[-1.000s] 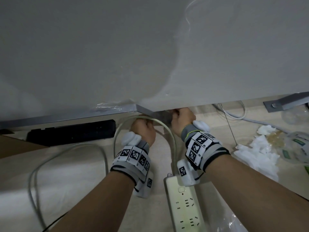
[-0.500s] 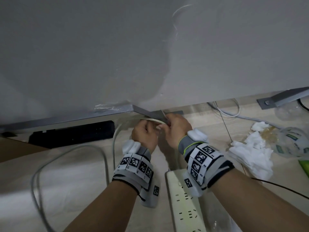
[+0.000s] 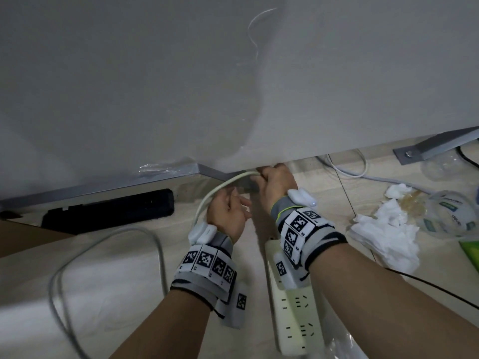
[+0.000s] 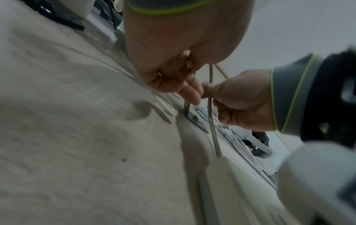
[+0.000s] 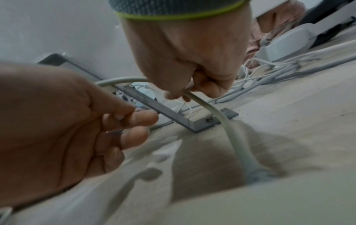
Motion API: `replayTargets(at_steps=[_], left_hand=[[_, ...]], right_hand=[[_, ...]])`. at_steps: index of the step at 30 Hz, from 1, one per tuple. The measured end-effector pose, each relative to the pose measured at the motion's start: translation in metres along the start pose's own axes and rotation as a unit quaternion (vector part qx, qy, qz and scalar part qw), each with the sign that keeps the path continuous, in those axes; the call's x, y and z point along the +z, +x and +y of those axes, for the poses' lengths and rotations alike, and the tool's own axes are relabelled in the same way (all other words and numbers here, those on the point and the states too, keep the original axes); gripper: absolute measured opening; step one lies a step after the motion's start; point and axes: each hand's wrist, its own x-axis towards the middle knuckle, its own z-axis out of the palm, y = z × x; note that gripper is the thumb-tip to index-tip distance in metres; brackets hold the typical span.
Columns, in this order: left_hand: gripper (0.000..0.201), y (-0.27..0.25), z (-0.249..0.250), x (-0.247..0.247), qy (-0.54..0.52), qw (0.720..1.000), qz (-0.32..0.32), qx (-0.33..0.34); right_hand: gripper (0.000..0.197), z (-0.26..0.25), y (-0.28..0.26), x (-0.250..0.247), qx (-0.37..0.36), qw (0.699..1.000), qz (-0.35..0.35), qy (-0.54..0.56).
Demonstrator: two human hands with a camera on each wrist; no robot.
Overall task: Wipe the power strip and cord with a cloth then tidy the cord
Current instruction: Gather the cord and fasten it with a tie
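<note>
The cream power strip [image 3: 294,317] lies on the floor under my right wrist. Its pale cord [image 3: 207,200] rises from the strip's end [image 5: 250,170] into my right hand [image 3: 272,177], which grips it at the panel's lower edge. From there the cord arcs left past my left hand [image 3: 233,211]. In the right wrist view my left hand [image 5: 131,121] has curled fingers and pinches a thin grey strip [image 5: 114,131]; what that strip is I cannot tell. My right hand [image 5: 185,94] is wrapped round the cord [image 5: 217,115]. A crumpled white cloth [image 3: 383,239] lies to the right.
A grey panel [image 3: 233,86] hangs low over both hands. Its metal bracket foot [image 5: 192,123] is screwed to the floor just behind them. A black box [image 3: 108,211] sits at the left, more cables [image 3: 347,169] and a plastic cup [image 3: 451,216] at the right.
Half a second ago both hands met at the cord. Now my right hand has pulled up and right to the panel edge, and my left has dropped back a little.
</note>
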Motion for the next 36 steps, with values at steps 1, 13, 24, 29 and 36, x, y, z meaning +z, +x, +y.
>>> replayTargets(at_steps=[1, 13, 24, 29, 36], left_hand=[[0.02, 0.002, 0.001, 0.0, -0.008, 1.0, -0.004, -0.017], [0.018, 0.016, 0.011, -0.003, -0.219, 0.94, -0.129, -0.226], [0.018, 0.018, 0.001, -0.009, -0.22, 0.937, -0.125, -0.24], [0.014, 0.019, -0.005, -0.012, -0.21, 0.936, -0.148, -0.241], [0.02, 0.021, -0.006, -0.017, -0.212, 0.931, -0.17, -0.242]], right_hand=[[0.031, 0.001, -0.003, 0.001, -0.001, 1.0, 0.004, 0.002], [0.007, 0.01, -0.019, 0.004, 0.14, 0.957, 0.035, 0.25], [0.018, 0.021, -0.013, -0.006, 0.132, 0.908, -0.144, 0.37], [0.033, 0.014, -0.01, 0.001, 0.13, 0.927, -0.119, 0.332], [0.031, 0.005, -0.016, -0.003, 0.124, 0.908, -0.104, 0.387]])
